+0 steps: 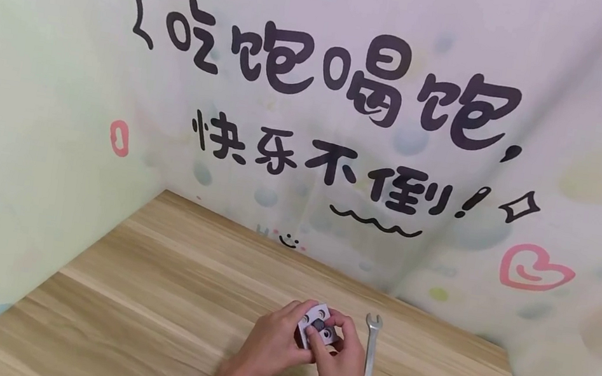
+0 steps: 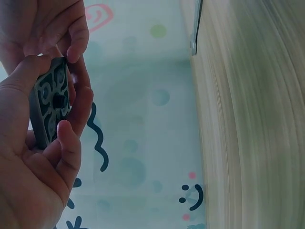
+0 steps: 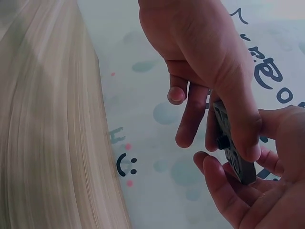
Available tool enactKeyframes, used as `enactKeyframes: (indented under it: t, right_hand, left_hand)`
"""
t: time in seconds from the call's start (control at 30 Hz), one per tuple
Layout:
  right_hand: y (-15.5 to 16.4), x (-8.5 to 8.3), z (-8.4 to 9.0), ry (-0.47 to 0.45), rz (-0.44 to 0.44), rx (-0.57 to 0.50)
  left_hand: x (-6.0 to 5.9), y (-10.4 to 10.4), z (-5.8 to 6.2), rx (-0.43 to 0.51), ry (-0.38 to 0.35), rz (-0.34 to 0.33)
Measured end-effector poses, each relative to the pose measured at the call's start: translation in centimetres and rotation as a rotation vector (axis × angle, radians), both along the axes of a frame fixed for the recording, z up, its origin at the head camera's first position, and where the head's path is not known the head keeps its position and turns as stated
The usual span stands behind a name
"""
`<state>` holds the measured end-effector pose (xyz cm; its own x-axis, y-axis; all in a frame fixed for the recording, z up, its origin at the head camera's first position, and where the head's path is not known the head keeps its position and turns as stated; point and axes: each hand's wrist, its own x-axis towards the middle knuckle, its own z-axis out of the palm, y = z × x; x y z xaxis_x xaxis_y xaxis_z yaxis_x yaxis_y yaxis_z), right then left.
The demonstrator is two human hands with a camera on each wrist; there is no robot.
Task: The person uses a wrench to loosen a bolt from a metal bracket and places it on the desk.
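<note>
Both hands hold one small square metal block up over the table. Its pale face (image 1: 315, 314) has several round holes and a dark, angular bolt-like piece (image 1: 319, 324) at the middle. On the opposite face, dark recesses surround a short black stub (image 2: 59, 101). My left hand (image 1: 277, 337) grips the block's left side, thumb along an edge and fingers curled beneath. From the right, my right hand (image 1: 345, 356) pinches it, the thumb close beside the dark centre piece. Seen from the right wrist, the block (image 3: 242, 162) stands nearly edge-on, partly covered by that thumb.
An open-ended wrench (image 1: 370, 355) lies on the wood-grain table (image 1: 147, 295), just right of my right hand. Behind the table rises a pale printed backdrop (image 1: 300, 111) with large black writing, and another pale wall (image 1: 37, 132) closes off the left side.
</note>
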<state>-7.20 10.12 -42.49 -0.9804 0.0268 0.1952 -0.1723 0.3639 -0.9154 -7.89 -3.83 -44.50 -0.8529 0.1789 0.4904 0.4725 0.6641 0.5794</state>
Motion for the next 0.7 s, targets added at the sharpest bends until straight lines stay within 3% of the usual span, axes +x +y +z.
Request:
enactKeyframes:
  t: [0.7]
  right_hand:
    - [0.18,-0.12,-0.21,0.085,0.001,0.023]
  left_hand:
    - [0.05,0.17,0.01,0.009,0.032,0.011]
